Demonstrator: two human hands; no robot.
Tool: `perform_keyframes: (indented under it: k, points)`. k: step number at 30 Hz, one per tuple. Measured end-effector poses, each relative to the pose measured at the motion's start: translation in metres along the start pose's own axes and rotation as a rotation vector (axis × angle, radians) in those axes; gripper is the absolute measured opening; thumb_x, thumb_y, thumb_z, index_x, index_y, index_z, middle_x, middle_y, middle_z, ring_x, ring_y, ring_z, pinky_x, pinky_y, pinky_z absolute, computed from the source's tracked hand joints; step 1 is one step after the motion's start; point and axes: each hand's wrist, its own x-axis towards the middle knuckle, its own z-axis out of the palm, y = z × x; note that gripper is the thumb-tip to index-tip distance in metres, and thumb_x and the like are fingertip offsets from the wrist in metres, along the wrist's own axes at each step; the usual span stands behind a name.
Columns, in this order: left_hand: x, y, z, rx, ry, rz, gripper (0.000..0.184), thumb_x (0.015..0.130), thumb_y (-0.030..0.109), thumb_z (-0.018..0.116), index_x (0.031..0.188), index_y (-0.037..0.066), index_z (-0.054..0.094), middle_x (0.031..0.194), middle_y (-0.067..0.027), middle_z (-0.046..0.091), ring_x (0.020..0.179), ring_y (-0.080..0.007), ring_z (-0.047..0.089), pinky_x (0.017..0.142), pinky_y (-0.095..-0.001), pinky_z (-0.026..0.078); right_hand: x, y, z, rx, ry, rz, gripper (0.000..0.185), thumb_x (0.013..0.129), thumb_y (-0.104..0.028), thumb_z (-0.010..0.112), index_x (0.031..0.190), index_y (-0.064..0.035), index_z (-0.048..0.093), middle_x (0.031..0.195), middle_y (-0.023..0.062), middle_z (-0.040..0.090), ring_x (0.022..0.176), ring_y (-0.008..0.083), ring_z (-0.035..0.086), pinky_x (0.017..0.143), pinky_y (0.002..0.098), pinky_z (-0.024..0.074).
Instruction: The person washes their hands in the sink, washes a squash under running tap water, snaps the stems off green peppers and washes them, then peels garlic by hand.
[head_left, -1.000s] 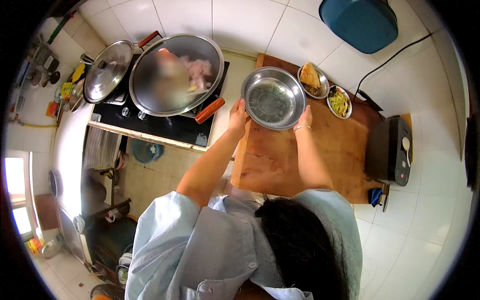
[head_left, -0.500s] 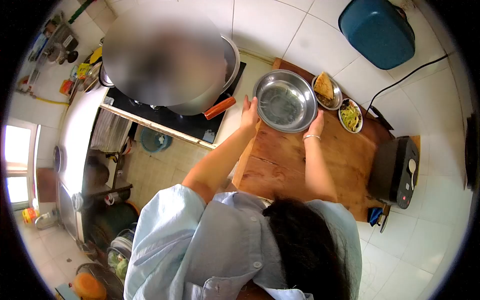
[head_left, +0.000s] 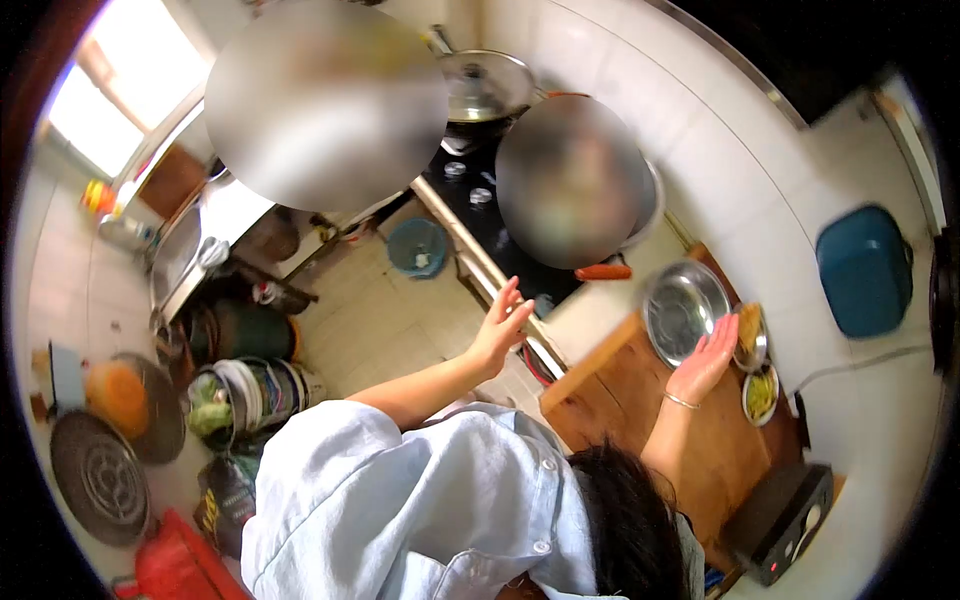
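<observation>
Metal basin (head_left: 681,312), on wooden table (head_left: 602,378), right grip (head_left: 706,362) near

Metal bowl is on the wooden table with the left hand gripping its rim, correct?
Not quite: the head view shows the left hand open, empty and apart from the metal bowl, which is on the wooden table.

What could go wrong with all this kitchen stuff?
The right hand is right by the bowl, so a quick move might knock it.

The pot has a red handle poking out past the stove; an arm might catch it and perhaps tilt the pot.
</observation>
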Motion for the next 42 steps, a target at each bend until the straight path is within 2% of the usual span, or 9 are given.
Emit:
perform_keyframes:
  k: [6,11,15,22,26,30,38,41,42]
  points:
    - [-0.058,0.099,-0.088,-0.062,0.255,0.388,0.063,0.09,0.029,0.053,0.142,0.03,0.019,0.148,-0.0078,0.014,0.134,-0.0241,0.021,0.101,-0.0498,0.03,-0.051,0.0,0.125,0.081,-0.36,0.043,0.059,0.094,-0.044,0.029,0.141,-0.0081,0.027,0.148,0.0098,0.023,0.137,0.0226,0.017,0.11,0.0399,0.0044]
    - [-0.098,0.159,-0.186,-0.121,0.435,0.575,0.063,0.09,0.029,0.053,0.142,0.031,0.018,0.148,-0.0087,0.013,0.134,-0.0233,0.021,0.099,-0.04,0.033,-0.114,0.031,0.236,0.117,-0.588,0.121,0.057,0.094,-0.044,0.029,0.141,-0.0103,0.027,0.148,0.0094,0.023,0.138,0.0224,0.016,0.11,0.041,0.0029]
    - [-0.139,0.199,-0.277,-0.166,0.588,0.681,0.063,0.089,0.03,0.055,0.142,0.029,0.021,0.147,-0.0097,0.014,0.133,-0.0226,0.022,0.099,-0.0409,0.033,-0.185,0.058,0.337,0.158,-0.747,0.198,0.057,0.094,-0.043,0.031,0.141,-0.0112,0.028,0.148,0.0094,0.023,0.137,0.0224,0.017,0.11,0.0413,0.0032]
    - [-0.206,0.247,-0.417,-0.219,0.816,0.796,0.066,0.087,0.034,0.058,0.142,0.027,0.022,0.146,-0.0106,0.016,0.133,-0.023,0.022,0.098,-0.0439,0.032,-0.322,0.121,0.495,0.248,-1.052,0.313,0.06,0.092,-0.044,0.036,0.14,-0.0095,0.028,0.146,0.0113,0.025,0.137,0.0233,0.017,0.109,0.0459,0.0008]
    - [-0.23,0.26,-0.473,-0.249,0.884,0.871,0.068,0.086,0.036,0.06,0.142,0.026,0.022,0.146,-0.0111,0.016,0.132,-0.0233,0.022,0.098,-0.0466,0.032,-0.398,0.123,0.559,0.211,-1.182,0.363,0.063,0.091,-0.048,0.038,0.14,-0.0086,0.028,0.146,0.0121,0.024,0.137,0.0245,0.016,0.11,0.045,0.0019]
    - [-0.244,0.274,-0.514,-0.29,0.977,0.907,0.069,0.085,0.037,0.061,0.141,0.025,0.023,0.146,-0.0112,0.016,0.132,-0.0238,0.021,0.099,-0.0493,0.03,-0.443,0.171,0.611,0.247,-1.419,0.374,0.065,0.09,-0.048,0.037,0.14,-0.0088,0.026,0.147,0.0141,0.021,0.138,0.0252,0.016,0.111,0.0448,0.0035]
    - [-0.233,0.308,-0.601,-0.328,1.107,0.981,0.069,0.085,0.037,0.062,0.141,0.024,0.024,0.146,-0.0116,0.014,0.133,-0.0239,0.019,0.1,-0.0501,0.029,-0.545,0.201,0.715,0.174,-1.556,0.537,0.063,0.09,-0.048,0.038,0.141,-0.012,0.028,0.146,0.0116,0.025,0.137,0.0227,0.017,0.11,0.0446,0.004]
    - [-0.215,0.332,-0.639,-0.351,1.137,1.002,0.07,0.084,0.037,0.062,0.141,0.024,0.024,0.146,-0.0127,0.013,0.133,-0.0234,0.018,0.099,-0.0494,0.03,-0.569,0.227,0.764,0.176,-1.604,0.642,0.061,0.091,-0.043,0.039,0.14,-0.0086,0.027,0.146,0.0116,0.025,0.137,0.0214,0.017,0.11,0.0419,0.0041]
    - [-0.21,0.341,-0.652,-0.346,1.156,1.002,0.07,0.084,0.038,0.062,0.141,0.023,0.023,0.146,-0.0128,0.013,0.133,-0.0235,0.018,0.099,-0.0494,0.03,-0.579,0.236,0.782,0.171,-1.613,0.664,0.061,0.09,-0.047,0.04,0.139,-0.0127,0.032,0.145,0.0097,0.028,0.136,0.0205,0.02,0.11,0.0431,0.0036]
